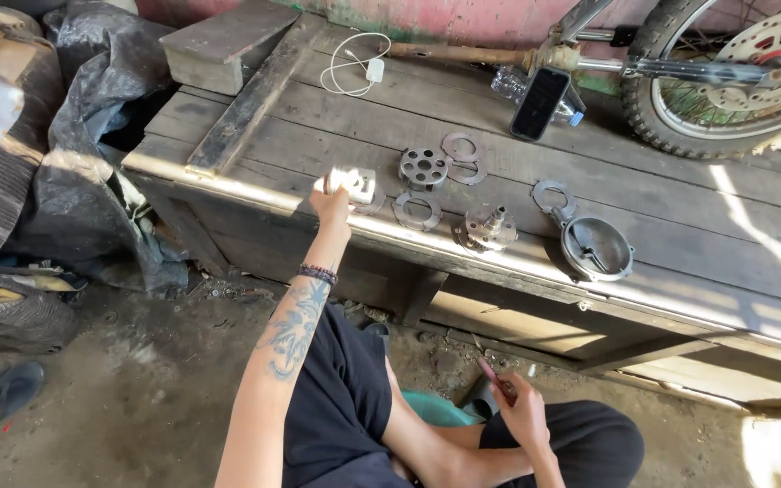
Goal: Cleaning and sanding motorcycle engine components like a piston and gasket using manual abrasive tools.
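The left hand [332, 201] is reaching up to the near edge of the weathered wooden plank tabletop [680, 226] and closing its fingers around a small shiny silver metal part [347, 181], which is sitting right at that edge in bright sunlight; its exact shape is washed out by the glare. The right hand [522, 408] is resting low over the lap, gripping a thin pinkish-red tool [492, 372] whose end is pointing up and to the left. Just right of the silver part, a round grey metal hub with a ring of holes [423, 166] is lying flat, with thin flat metal rings [461, 146] beside and behind it and another flat ring [417, 210] lying nearer the edge. Further right, a toothed metal assembly with an upright centre shaft [489, 226] is standing near the edge, and beyond it a round grey metal cover shaped like a shallow bowl [597, 248] is lying open side up, with only a small inner fitting showing inside. Behind these, a black smartphone [539, 102] is leaning against a clear plastic bottle [510, 85], a white cable with charger [359, 67] is lying coiled, and a knobbly motorcycle wheel [725, 81] is resting at the far right corner.
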